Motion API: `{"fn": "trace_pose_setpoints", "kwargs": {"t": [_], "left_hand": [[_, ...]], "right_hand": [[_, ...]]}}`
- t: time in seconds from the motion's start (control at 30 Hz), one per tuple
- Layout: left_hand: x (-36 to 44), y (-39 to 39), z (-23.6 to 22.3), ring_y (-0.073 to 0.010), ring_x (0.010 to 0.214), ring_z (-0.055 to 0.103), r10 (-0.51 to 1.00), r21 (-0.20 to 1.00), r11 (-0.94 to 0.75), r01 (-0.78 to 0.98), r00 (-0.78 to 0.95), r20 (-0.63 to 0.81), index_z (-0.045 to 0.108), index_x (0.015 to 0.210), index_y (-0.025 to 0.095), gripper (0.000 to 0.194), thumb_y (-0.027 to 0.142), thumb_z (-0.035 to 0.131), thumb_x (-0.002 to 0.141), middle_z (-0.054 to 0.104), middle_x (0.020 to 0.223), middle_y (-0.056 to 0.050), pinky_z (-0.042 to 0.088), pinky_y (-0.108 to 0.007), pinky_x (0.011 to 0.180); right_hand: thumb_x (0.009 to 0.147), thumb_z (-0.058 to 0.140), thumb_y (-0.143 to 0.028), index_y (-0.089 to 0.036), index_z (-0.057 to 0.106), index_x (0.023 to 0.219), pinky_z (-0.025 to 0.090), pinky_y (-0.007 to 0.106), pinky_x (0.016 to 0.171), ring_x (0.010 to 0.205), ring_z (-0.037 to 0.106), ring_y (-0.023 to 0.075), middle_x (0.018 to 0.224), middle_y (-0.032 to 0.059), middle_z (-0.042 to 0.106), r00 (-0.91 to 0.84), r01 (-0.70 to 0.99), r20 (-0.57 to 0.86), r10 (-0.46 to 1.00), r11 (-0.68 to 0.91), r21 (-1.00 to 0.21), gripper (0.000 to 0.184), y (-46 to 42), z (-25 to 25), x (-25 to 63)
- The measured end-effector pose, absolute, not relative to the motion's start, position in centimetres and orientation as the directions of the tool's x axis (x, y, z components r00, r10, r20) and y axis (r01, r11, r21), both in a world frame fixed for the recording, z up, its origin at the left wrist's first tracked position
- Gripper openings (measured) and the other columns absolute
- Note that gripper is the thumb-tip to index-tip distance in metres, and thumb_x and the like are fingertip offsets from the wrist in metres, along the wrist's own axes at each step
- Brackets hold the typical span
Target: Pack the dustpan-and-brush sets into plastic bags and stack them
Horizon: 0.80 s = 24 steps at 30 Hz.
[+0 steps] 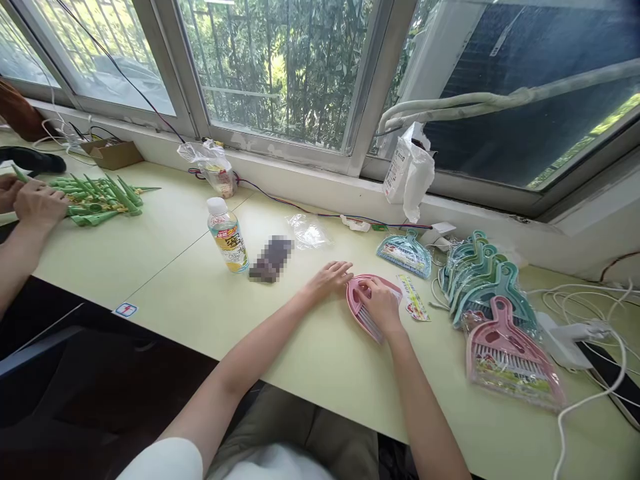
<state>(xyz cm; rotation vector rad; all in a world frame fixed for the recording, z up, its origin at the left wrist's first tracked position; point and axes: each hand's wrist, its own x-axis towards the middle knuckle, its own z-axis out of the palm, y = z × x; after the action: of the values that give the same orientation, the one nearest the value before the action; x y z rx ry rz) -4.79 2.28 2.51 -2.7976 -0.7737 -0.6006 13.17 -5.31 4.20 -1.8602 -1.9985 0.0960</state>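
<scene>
A pink dustpan lies on the table in front of me, with a white-bristled brush set in it. My left hand is at the dustpan's handle end and covers the handle, its fingers reaching along the upper edge. From above, my right hand bends its fingers onto the brush, hiding much of it. A printed card rests just right of that hand. Farther right, a wrapped pink dustpan set lies before a row of wrapped green-blue sets.
A wrapped blue set lies near the wall. Left of my hands are a drink bottle, a blurred dark item and a clear plastic bag. White cables run along the right. Another person's hands touch green pieces at far left.
</scene>
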Motion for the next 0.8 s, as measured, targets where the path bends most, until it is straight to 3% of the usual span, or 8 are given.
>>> {"fn": "trace_pose_setpoints", "kwargs": {"t": [0.13, 0.4, 0.8], "left_hand": [[-4.7, 2.3, 2.1, -0.0211, 0.112, 0.052, 0.407, -0.046, -0.887, 0.460, 0.824, 0.394, 0.054, 0.114, 0.014, 0.029, 0.013, 0.035, 0.093, 0.056, 0.118, -0.013, 0.043, -0.035, 0.095], [-4.8, 2.0, 1.5, -0.0193, 0.105, 0.056, 0.475, 0.092, -0.874, 0.477, 0.798, 0.372, 0.056, 0.115, 0.019, 0.030, 0.014, 0.038, 0.091, 0.060, 0.109, -0.012, 0.047, -0.032, 0.091], [-4.2, 1.8, 1.1, -0.0180, 0.096, 0.060, 0.529, 0.016, -0.834, 0.551, 0.793, 0.302, 0.057, 0.115, 0.019, 0.035, 0.006, 0.042, 0.086, 0.061, 0.105, -0.010, 0.049, -0.028, 0.082]], "right_hand": [[0.090, 0.046, -0.038, -0.021, 0.063, 0.093, 0.037, 0.026, 0.062, 0.076, 0.060, 0.0166, 0.100, 0.0055, 0.064, -0.018, 0.937, 0.229, 0.973, 0.097, -0.335, 0.023, -5.2, 4.1, 13.0], [0.088, 0.050, -0.037, -0.022, 0.064, 0.088, 0.038, 0.026, 0.063, 0.078, 0.061, 0.0166, 0.097, 0.0041, 0.066, -0.039, 0.923, 0.181, 0.983, 0.105, -0.369, 0.020, -5.0, 4.3, 13.6], [0.088, 0.053, -0.033, -0.023, 0.065, 0.086, 0.035, 0.025, 0.059, 0.078, 0.063, 0.0162, 0.092, 0.0024, 0.068, -0.065, 0.953, 0.133, 0.989, 0.101, -0.284, 0.016, -4.5, 4.9, 13.5]]}}
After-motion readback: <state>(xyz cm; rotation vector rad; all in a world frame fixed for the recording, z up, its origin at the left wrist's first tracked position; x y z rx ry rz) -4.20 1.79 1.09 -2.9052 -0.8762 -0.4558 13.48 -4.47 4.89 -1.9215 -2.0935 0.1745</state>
